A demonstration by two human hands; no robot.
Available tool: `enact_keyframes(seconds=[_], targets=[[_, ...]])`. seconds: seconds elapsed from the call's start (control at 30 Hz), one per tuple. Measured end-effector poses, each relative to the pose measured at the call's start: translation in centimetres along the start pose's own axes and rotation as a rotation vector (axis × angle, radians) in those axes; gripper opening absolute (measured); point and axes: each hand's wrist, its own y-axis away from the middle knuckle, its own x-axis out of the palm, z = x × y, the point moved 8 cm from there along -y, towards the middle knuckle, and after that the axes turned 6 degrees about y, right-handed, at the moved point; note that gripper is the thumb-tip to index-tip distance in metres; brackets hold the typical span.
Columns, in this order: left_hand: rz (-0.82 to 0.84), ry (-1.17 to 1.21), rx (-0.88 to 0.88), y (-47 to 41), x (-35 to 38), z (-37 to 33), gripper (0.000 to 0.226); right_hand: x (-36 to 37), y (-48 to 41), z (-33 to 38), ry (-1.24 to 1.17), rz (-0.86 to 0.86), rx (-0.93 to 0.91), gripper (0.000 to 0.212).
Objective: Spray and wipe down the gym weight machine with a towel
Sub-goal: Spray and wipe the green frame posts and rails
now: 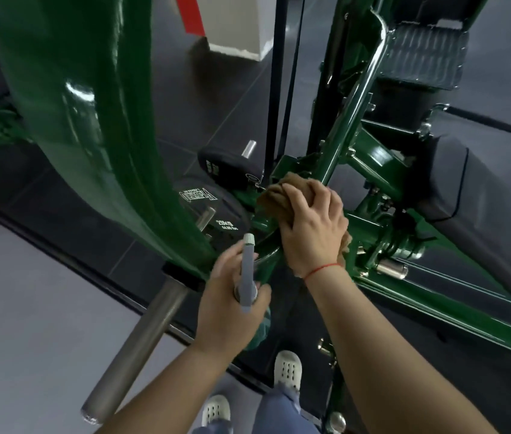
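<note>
Fingers curled over the brown towel (274,195), the right hand (313,227) pressed it onto the green frame (338,142) beside the weight plate (213,208), while the left hand (229,305) gripped the spray bottle (247,270), contents hidden, beside open floor (29,277).

Presses bunched brown towel (274,197) to green machine frame (370,222) with right hand (313,227), fingers curved over it, just right of black weight plate (208,211). Grips grey spray bottle (247,270) in left hand (232,308) just below the plate, nozzle pointing up toward it. Steel bar (141,349) lower left of plate; white shoes (288,369) well below.
</note>
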Motion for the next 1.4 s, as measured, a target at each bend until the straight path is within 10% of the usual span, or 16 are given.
enact_keyframes(seconds=[0.47, 0.83, 1.1, 1.4], targets=[[0.054, -0.001, -0.116, 1.6, -0.2, 2.3, 0.067, -0.3, 0.8, 1.1, -0.049, 0.087, -0.107, 0.05], [0.036, 0.004, -0.039, 1.9, -0.5, 1.8, 0.07, 2.6, 9.3, -0.1, -0.52, 0.021, -0.2, 0.057], [0.13, 0.008, -0.01, 0.2, 0.4, -1.1, 0.056, 2.2, 4.0, -8.2, -1.211, -0.144, 0.656, 0.062], [0.167, 0.028, -0.14, -1.8, 1.0, -2.3, 0.061, 6.7, 7.2, -3.9, -1.309, 0.234, 0.962, 0.077]])
